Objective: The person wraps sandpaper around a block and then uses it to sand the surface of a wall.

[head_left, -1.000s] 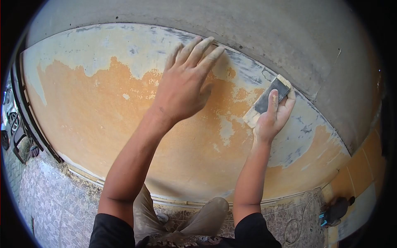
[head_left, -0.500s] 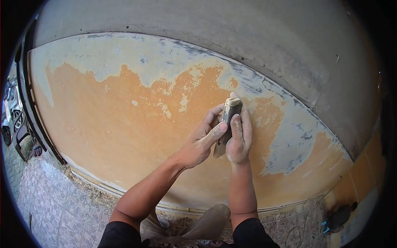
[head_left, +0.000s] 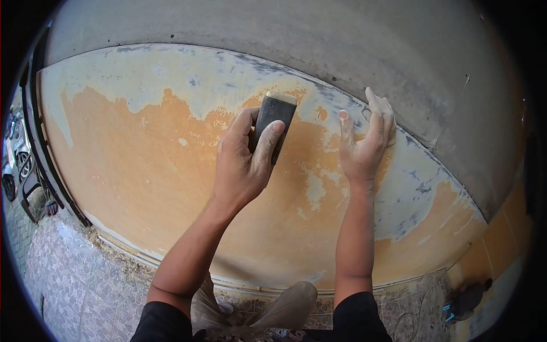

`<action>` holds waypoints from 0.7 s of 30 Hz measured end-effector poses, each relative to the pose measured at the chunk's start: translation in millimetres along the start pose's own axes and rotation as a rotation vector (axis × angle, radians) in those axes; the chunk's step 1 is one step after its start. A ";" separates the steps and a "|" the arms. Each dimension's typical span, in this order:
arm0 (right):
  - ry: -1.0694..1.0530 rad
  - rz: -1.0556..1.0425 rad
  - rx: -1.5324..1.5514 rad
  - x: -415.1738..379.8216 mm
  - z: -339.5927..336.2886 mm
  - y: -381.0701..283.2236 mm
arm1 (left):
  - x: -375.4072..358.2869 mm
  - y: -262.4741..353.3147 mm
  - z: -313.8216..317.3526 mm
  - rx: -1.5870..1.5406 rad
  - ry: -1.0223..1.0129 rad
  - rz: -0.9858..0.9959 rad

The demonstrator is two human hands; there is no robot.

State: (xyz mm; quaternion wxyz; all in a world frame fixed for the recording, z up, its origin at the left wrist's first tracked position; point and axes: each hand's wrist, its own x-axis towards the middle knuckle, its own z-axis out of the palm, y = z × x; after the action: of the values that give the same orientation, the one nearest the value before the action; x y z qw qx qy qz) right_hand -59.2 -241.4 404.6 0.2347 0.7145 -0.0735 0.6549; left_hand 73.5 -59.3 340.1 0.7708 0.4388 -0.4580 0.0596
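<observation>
My left hand (head_left: pixel 242 157) holds a dark, oblong sanding block (head_left: pixel 276 122) upright, with the thumb across its near face and the fingers behind. The block's top end is pale and dusty. Apart from it, my right hand (head_left: pixel 367 139) is raised to the right, thumb and fingers spread and coated in dust, with nothing in it. Both hands are in front of a low wall (head_left: pixel 142 182) of worn orange paint, with pale and bluish-grey patches along its upper part.
Above the orange section runs a grey wall surface (head_left: pixel 239 25). A dark metal frame (head_left: pixel 43 142) edges the left side, with a parked vehicle (head_left: pixel 21 154) beyond. Patterned paving (head_left: pixel 68 273) lies below. At lower right is a dark object with a blue part (head_left: pixel 470 302).
My right hand has let go of the block and moved up and right, opening. My left hand has lifted the block up and to the left.
</observation>
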 end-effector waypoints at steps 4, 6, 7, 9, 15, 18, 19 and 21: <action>-0.052 0.112 -0.073 5.6 4.0 -5.6 | 35.5 -9.4 16.7 0.462 0.200 0.568; -0.085 0.157 -0.105 7.8 2.7 -7.7 | 42.2 -8.8 26.4 0.562 0.164 0.549; -0.064 0.143 -0.076 7.5 3.1 -6.7 | 43.9 -8.2 32.5 0.658 0.119 0.533; -0.036 0.132 -0.042 7.1 1.9 -7.4 | 42.4 -16.6 45.5 0.736 0.136 0.516; -0.092 0.170 0.081 7.8 -4.5 -7.6 | -14.5 -60.9 46.4 0.700 0.221 0.488; -0.096 0.154 0.089 9.1 -5.3 -9.9 | 9.7 -46.9 52.3 0.659 0.251 0.515; -0.103 0.164 0.103 8.9 -6.7 -11.3 | 24.2 -36.5 54.4 0.618 0.272 0.514; -0.107 0.180 0.107 7.9 -7.6 -10.2 | 64.3 -12.7 53.8 0.639 0.286 0.547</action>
State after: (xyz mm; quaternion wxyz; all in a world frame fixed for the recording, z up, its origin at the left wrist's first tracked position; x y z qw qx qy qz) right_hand -60.8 -227.6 410.0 0.1319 0.7506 -0.1148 0.6371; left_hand 81.5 -126.2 391.5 0.6079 0.5050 -0.4046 0.4602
